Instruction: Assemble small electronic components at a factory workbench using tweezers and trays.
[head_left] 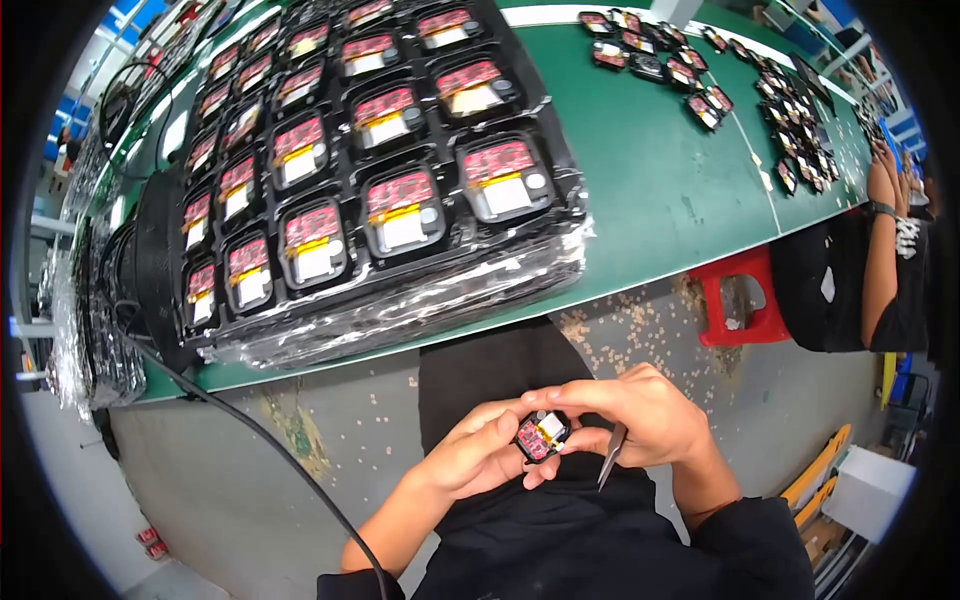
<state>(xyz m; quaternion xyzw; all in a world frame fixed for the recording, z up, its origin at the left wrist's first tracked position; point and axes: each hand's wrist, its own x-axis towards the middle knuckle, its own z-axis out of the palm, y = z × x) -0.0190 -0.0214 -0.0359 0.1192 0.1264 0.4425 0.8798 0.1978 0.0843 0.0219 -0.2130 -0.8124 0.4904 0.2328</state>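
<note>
Both my hands are held over my lap, below the table edge. My left hand (480,455) cradles a small black square module (541,436) with a pink circuit board and a pale cell inside it. My right hand (640,415) pinches the same module from the right with thumb and forefinger, and a pair of metal tweezers (610,457) hangs down from this hand's fingers. The module faces up toward the camera.
A stack of black trays (400,300) filled with several similar modules sits on the green table (660,190). More loose modules (655,60) lie at the far right. A red stool (740,300) stands below; another person's arm (882,240) is at right. A black cable (270,440) crosses the floor.
</note>
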